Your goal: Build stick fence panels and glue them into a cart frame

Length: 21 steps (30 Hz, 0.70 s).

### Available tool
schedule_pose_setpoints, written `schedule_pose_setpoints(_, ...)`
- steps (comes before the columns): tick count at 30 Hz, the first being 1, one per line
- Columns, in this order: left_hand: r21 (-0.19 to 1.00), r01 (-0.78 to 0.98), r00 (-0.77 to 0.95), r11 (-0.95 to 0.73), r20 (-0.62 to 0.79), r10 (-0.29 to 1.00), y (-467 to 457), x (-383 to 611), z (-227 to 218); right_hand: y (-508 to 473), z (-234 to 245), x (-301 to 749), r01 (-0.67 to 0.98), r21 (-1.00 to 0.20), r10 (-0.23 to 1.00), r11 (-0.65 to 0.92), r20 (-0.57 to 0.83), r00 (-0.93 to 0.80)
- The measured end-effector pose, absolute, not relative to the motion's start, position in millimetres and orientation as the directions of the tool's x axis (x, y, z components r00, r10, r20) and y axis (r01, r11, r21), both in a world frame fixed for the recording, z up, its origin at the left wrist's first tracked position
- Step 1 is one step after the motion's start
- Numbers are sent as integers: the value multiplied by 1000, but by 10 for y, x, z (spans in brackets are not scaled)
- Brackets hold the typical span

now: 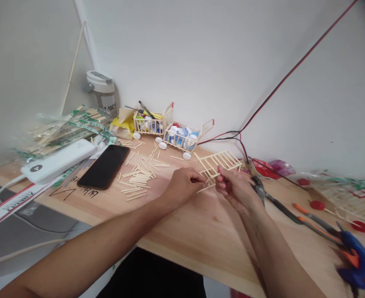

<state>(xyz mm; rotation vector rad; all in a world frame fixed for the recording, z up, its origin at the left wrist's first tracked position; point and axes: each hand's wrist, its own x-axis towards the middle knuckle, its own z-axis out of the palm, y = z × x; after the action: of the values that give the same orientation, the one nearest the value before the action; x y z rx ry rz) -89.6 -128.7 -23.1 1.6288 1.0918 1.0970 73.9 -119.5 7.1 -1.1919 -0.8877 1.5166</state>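
A small open frame of thin wooden sticks (pixel 224 159), built like a slatted cart basket, is held just over the table. The fingers of my right hand (pixel 240 192) pinch its near edge from the right. My left hand (pixel 182 186) is closed at its near left corner; a stick end pokes out by the fingertips. The glue joints there are too small to make out. Left of my hands lies a loose pile of short cut sticks (pixel 140 176). Behind stand two little stick carts (pixel 150 124) with white wheels, one carrying bottle caps (pixel 182 136).
A black phone (pixel 104 167), a white power bank (pixel 60 161) and bagged sticks (pixel 61 128) occupy the left. At right lie pliers (pixel 282 211), a blue glue gun (pixel 356 256) and red caps (pixel 317 205). A lidded jug (pixel 103 91) and cables (pixel 282 85) are by the wall.
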Motion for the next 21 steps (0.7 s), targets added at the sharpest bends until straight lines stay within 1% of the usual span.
schedule_pose_setpoints(7,947,185,225,-262,219,949,-1280,-890,-241,-1194,68,747,-266,-926,963,-268,-261,-62)
schedule_pose_setpoints(21,949,202,228,-243,196,954,-1274,-886,-225,-1206,62,745,-249,-935,968,-251,-246,-53)
